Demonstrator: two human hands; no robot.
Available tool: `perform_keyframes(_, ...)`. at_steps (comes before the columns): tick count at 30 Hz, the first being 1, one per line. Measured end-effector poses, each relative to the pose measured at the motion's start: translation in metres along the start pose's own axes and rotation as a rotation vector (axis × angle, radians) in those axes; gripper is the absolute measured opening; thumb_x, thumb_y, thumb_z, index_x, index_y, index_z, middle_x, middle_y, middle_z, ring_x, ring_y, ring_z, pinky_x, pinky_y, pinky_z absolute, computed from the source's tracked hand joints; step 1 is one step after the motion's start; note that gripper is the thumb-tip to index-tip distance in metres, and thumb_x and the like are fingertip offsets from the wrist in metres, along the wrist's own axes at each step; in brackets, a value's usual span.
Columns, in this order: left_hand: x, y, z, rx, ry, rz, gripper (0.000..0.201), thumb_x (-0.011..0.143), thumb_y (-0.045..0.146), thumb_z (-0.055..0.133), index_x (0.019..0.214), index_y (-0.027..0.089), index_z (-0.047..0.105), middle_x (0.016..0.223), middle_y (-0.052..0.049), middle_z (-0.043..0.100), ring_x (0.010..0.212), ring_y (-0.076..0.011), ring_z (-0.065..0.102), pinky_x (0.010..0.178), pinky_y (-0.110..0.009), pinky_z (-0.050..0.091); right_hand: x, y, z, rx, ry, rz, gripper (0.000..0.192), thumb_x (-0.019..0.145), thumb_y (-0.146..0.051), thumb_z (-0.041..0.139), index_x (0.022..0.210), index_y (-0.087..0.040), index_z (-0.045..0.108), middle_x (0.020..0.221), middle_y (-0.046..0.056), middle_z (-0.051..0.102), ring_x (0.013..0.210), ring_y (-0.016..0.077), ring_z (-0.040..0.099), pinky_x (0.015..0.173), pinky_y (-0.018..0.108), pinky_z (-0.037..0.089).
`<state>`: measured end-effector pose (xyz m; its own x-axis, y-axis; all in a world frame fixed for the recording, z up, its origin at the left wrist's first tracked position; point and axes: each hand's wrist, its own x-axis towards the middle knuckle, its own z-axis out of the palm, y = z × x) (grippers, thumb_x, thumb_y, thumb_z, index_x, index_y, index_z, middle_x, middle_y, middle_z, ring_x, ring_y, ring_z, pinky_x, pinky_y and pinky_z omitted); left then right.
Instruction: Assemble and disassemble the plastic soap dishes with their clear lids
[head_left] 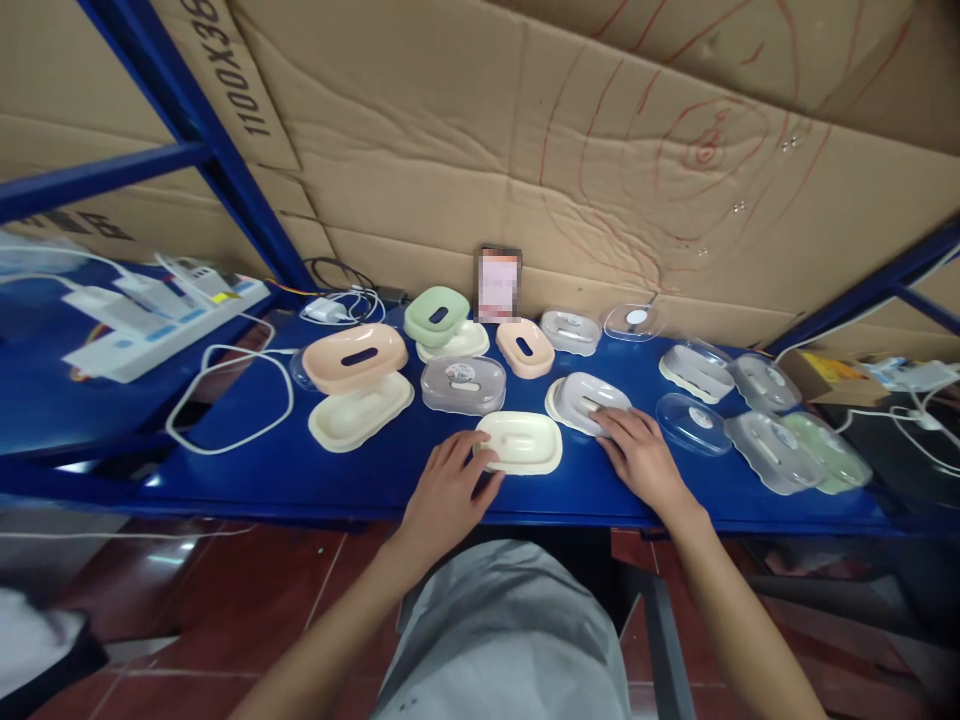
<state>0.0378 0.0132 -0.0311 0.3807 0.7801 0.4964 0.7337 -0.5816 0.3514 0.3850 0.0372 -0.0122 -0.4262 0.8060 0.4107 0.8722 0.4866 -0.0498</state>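
A cream soap dish base (519, 440) with a raised bar in its middle lies at the table's front edge. My left hand (457, 475) grips its left end, fingertips over the rim and thumb at the near side. To the right, a grey soap dish tray (581, 390) sits on another cream base (553, 402), slightly offset from it. My right hand (637, 450) is closed on the right end of the grey tray, with its fingertips on the rim. Behind my left hand a grey soap dish with a clear lid (463, 386) lies flat.
Peach trays (360, 360) (525, 348), a green tray (437, 316) and clear-lidded dishes (776, 450) surround the hands on the blue table (247, 480). A power strip (150, 325) with a looped white cable (225, 450) is at left. Cardboard (420, 130) stands behind.
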Motion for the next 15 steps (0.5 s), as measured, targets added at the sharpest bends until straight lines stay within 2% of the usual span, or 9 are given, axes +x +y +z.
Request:
perform_keyframes(4, 0.0, 0.0, 0.001, 0.01, -0.007, 0.003, 0.007, 0.104, 0.024, 0.064, 0.11, 0.022, 0.067, 0.133, -0.012, 0.069, 0.126, -0.0325, 0.064, 0.101, -0.049, 0.053, 0.006, -0.005, -0.002, 0.02, 0.0, 0.014, 0.037, 0.113, -0.028, 0.048, 0.148, -0.024, 0.06, 0.144, 0.01, 0.071, 0.133, 0.0251, 0.065, 0.118, 0.049, 0.042)
perform_keyframes(10, 0.002, 0.001, 0.001, 0.021, 0.001, 0.019, 0.008, 0.105, 0.024, 0.062, 0.111, 0.021, 0.066, 0.132, -0.013, 0.07, 0.125, -0.0315, 0.064, 0.1, -0.047, 0.053, 0.026, -0.017, 0.008, -0.017, -0.046, -0.031, 0.035, 0.113, -0.031, 0.049, 0.144, -0.024, 0.064, 0.146, 0.011, 0.07, 0.134, 0.0265, 0.065, 0.118, 0.051, 0.039)
perform_keyframes(12, 0.0, 0.001, -0.001, 0.022, -0.001, 0.024, 0.009, 0.105, 0.024, 0.062, 0.112, 0.021, 0.067, 0.131, -0.013, 0.07, 0.124, -0.0314, 0.065, 0.101, -0.047, 0.053, 0.022, -0.02, 0.009, -0.034, -0.023, -0.001, 0.034, 0.113, -0.029, 0.048, 0.143, -0.025, 0.065, 0.143, 0.01, 0.072, 0.132, 0.0259, 0.067, 0.116, 0.049, 0.041)
perform_keyframes(15, 0.0, 0.002, -0.003, 0.027, -0.008, 0.018, 0.008, 0.104, 0.024, 0.063, 0.111, 0.021, 0.067, 0.131, -0.013, 0.07, 0.124, -0.0321, 0.065, 0.1, -0.047, 0.054, 0.001, -0.02, 0.004, -0.083, 0.021, 0.075, 0.033, 0.113, -0.026, 0.048, 0.141, -0.025, 0.065, 0.141, 0.009, 0.073, 0.131, 0.026, 0.068, 0.115, 0.048, 0.042)
